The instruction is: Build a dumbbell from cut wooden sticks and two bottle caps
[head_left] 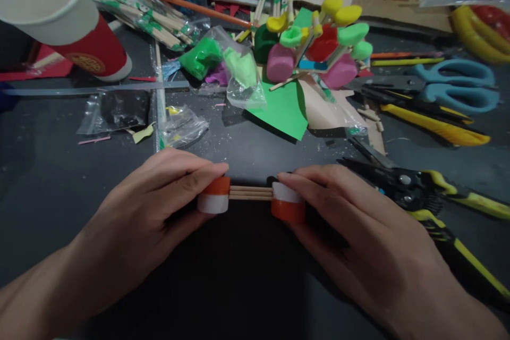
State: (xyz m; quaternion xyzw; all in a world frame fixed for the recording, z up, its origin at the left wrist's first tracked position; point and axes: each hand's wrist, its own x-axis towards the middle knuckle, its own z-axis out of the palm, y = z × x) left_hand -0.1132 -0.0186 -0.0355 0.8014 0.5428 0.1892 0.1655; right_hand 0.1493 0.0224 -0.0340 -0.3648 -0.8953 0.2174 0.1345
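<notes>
Between my two hands lies a short bundle of thin wooden sticks (pixel 251 192), side by side, with an orange-and-white band or cap around each end. My left hand (pixel 159 207) pinches the left orange-and-white piece (pixel 214 202) between thumb and fingers. On the other end, my right hand (pixel 350 218) grips the matching piece (pixel 287 207), whose orange half is toward me. A dark bit shows behind the right piece, partly covered by my fingers. Whether the bands are tape or caps I cannot tell.
A paper cup (pixel 67 21) stands at the left, near wrapped chopsticks (pixel 147 16). Bagged green clay (pixel 201 58), a clay-and-stick model (pixel 314 48) and green paper (pixel 282 106) lie beyond my hands. Blue-handled scissors (pixel 458 85), a yellow cutter (pixel 438 125) and wire strippers (pixel 406 180) lie right.
</notes>
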